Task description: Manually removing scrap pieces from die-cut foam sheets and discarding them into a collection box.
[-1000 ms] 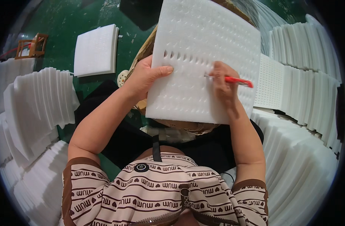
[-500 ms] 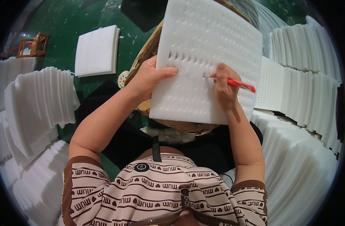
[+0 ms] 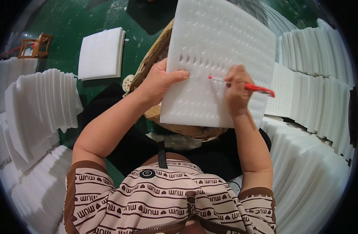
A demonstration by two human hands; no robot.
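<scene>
A thick white foam sheet (image 3: 218, 93), covered in rows of small oval cut marks, is tilted before me over a brown cardboard box (image 3: 149, 58). My left hand (image 3: 161, 80) grips its left edge, thumb on top and fingers hidden behind. Closed around a thin red-handled tool (image 3: 259, 89) is my right hand (image 3: 238, 87), above the sheet's middle. The tool's slim pale shaft points left and ends in a red tip, just below a row of dark open holes. Whether the tip touches the foam I cannot tell.
Stacks of white foam sheets stand on my left (image 3: 44, 101) and right (image 3: 308, 167). A perforated white sheet (image 3: 278, 89) leans by the right stack. Two or so foam sheets (image 3: 101, 54) lie on the green floor (image 3: 147, 39). A small brown wooden stool (image 3: 40, 45) stands at far left.
The foam sheet and my left hand have shifted slightly right. My right hand has moved a little right with the tool, and its red tip now shows, where before it was not visible.
</scene>
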